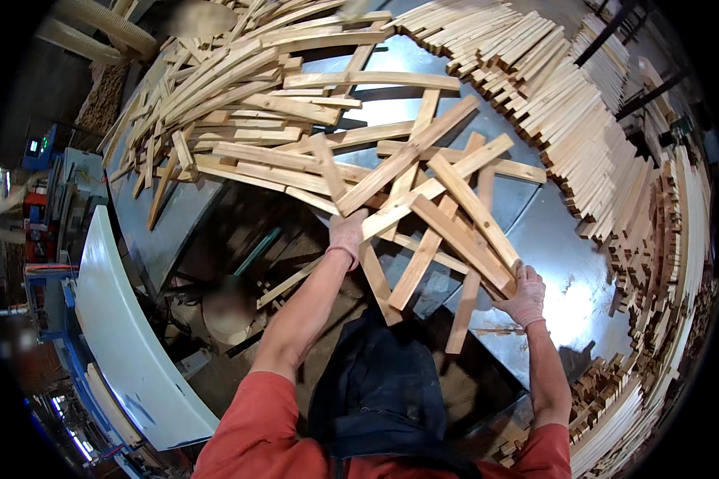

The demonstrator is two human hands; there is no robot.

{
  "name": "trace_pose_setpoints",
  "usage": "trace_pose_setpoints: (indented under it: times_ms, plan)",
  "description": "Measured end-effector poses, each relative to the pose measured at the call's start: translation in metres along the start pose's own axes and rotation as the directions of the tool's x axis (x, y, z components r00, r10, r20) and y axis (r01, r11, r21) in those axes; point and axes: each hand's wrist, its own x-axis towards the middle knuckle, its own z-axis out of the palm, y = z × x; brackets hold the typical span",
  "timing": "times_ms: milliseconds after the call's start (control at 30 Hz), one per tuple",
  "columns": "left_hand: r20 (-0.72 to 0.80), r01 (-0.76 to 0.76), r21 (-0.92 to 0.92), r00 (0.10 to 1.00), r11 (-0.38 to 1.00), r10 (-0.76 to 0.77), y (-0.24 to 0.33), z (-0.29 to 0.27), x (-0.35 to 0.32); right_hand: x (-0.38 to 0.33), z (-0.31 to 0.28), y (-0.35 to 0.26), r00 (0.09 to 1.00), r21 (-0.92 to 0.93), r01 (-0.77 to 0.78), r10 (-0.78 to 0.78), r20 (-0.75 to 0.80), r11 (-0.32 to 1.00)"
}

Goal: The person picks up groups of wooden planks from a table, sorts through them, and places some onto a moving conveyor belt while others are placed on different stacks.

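Already, wood rows [555, 92] lie stacked; a jumbled pile [240, 76] remains. Our left hand [346, 234] grips sticks [410, 158], our right hand [526, 295] more sticks [475, 215].

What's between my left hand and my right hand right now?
In the head view, a loose crisscross of wooden strips lies between your left hand and your right hand, several sticking out past the metal table's edge.

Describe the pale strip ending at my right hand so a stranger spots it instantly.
At the shiny metal table, find the gloved right hand. Two strips slant up-left from it; the pale strip is the right-hand one, lighter and reaching farther than its browner neighbour.
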Motion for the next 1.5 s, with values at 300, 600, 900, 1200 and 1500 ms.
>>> trace_pose_setpoints:
  times_ms: [300, 600, 900, 1200, 1500]
  plan:
    - [0.048, 0.053, -0.562, 0.998, 0.825, -0.031, -0.051, -0.010, 0.015, -0.010, -0.013, -0.020, 0.987, -0.050, -0.063, 0.070, 0.142, 0.997]
    - [0.073, -0.047, -0.416, 0.994, 0.908, 0.085, 0.003, -0.061, -0.011, -0.004, -0.016, -0.004, 0.974, 0.228, -0.200, 0.169, 0.148, 0.953]
    - [0.061, -0.420, 0.249, 0.906, 0.873, 0.419, 0.157, -0.032, 0.103, 0.025, -0.052, -0.035, 0.993, 0.356, -0.102, 0.074, 0.091, 0.929]
    - [0.246, -0.823, 0.364, 0.536, 0.435, 0.807, 0.183, 0.042, 0.015, 0.055, -0.056, -0.178, 0.999, 0.977, 0.035, 0.020, -0.040, 0.211]
    - [0.655, 0.240, 0.264, 0.666, 0.934, -0.356, -0.088, 0.014, -0.104, -0.051, 0.009, -0.131, 0.929, 0.214, -0.365, 0.368, 0.028, 0.906]
